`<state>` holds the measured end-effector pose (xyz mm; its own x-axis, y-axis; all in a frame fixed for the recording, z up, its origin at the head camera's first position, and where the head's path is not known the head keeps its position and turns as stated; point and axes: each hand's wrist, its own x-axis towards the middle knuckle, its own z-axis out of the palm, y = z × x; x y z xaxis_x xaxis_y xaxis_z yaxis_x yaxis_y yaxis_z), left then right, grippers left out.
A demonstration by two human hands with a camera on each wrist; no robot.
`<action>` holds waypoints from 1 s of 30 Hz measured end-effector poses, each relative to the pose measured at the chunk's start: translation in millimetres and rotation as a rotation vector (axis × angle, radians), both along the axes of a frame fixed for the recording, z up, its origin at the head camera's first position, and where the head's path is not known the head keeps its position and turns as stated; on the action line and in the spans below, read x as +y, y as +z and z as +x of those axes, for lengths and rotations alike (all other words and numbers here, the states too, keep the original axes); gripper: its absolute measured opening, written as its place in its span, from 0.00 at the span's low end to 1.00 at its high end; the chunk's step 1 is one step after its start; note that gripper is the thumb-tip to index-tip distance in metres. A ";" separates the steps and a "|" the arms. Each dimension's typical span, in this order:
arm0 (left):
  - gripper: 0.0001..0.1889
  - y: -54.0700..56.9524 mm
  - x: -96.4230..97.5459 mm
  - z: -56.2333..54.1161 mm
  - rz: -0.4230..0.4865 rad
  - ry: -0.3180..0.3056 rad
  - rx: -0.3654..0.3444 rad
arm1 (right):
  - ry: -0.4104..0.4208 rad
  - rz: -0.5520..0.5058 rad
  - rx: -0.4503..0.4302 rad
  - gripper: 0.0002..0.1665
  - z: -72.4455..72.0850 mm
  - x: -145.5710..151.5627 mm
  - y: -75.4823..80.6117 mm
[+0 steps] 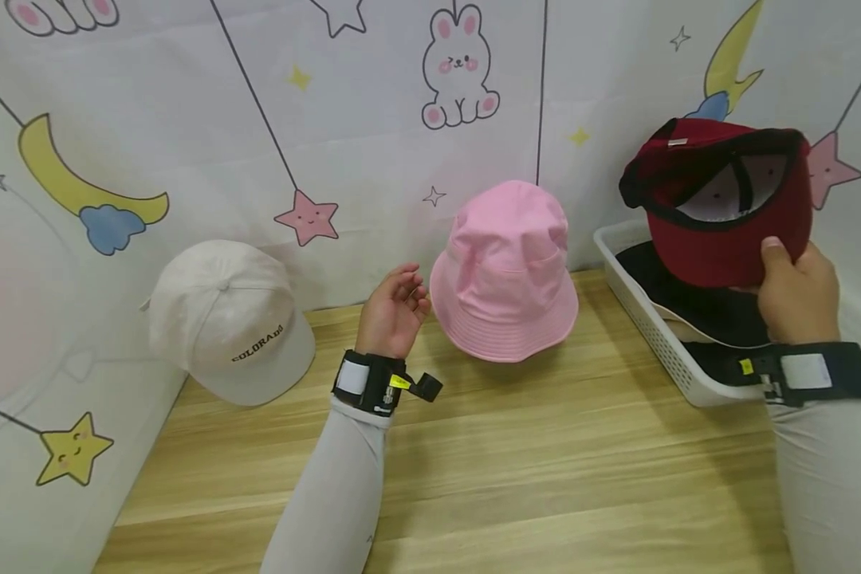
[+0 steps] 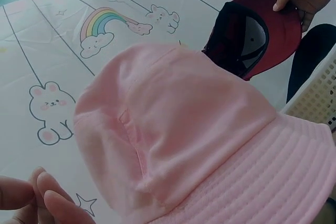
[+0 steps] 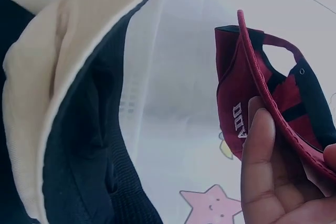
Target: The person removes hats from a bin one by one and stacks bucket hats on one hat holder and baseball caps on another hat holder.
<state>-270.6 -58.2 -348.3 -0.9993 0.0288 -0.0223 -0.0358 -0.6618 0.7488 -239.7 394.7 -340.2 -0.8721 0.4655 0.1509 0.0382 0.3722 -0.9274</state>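
Spreading wide, a wood-grain counter (image 1: 545,478) bears a white perforated plastic basket (image 1: 649,323), above which a dark-red cloth cap (image 1: 710,255) is gripped by fingers (image 3: 258,145) of the right hand (image 1: 800,296); the left hand (image 1: 392,317) rests its fingers loosely curled.

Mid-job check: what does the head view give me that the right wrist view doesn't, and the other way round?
Only the head view: the white cap lettered COLORADO, the pink bucket hat, the left hand beside it, and the wooden table.

Only the right wrist view: pale lettering on the front of the red cap.

Both: the red cap gripped by its brim in the right hand, and the pink star printed on the backdrop.
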 end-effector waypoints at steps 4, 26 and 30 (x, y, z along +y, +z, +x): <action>0.10 3.6 1.6 3.8 -0.007 -0.015 0.019 | 0.003 0.001 0.024 0.12 1.0 -5.7 3.2; 0.12 25.3 13.1 44.7 -0.132 -0.132 0.161 | -0.089 0.027 0.141 0.08 13.1 -39.7 19.1; 0.11 25.1 12.2 52.8 -0.179 -0.146 0.187 | -0.087 0.078 0.129 0.09 15.5 -44.9 20.0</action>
<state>-217.8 -46.0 -323.3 -0.9721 0.1847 0.1446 0.0292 -0.5165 0.8558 -224.2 349.8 -320.2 -0.8000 0.5212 0.2974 -0.0434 0.4440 -0.8950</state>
